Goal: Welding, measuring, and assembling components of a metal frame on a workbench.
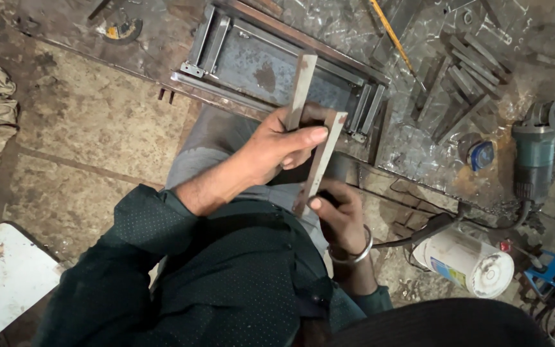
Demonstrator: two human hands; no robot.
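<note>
Frame [271, 64]: lay flat on the floor at 12 o'clock.
Bars [319, 154]: two flat steel strips, held upright at centre.
Left hand [277, 151]: closed around both bars, steadying them together.
Right hand [342, 215]: at 5 o'clock, fingers pinched on the bars' lower end.
Grinder [537, 151]: rested at 3 o'clock.

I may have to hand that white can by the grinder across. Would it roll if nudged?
Likely yes: the white can lies on its side, round end showing. The black cable against it may check it. Its weight cannot be told.

Shirt sleeve [142, 257]: dark green, fine white dots. Flat steel bars [319, 160]: grey, rust-brown patches. Angle grinder [534, 157]: teal body. Bucket [464, 260]: white.
</note>
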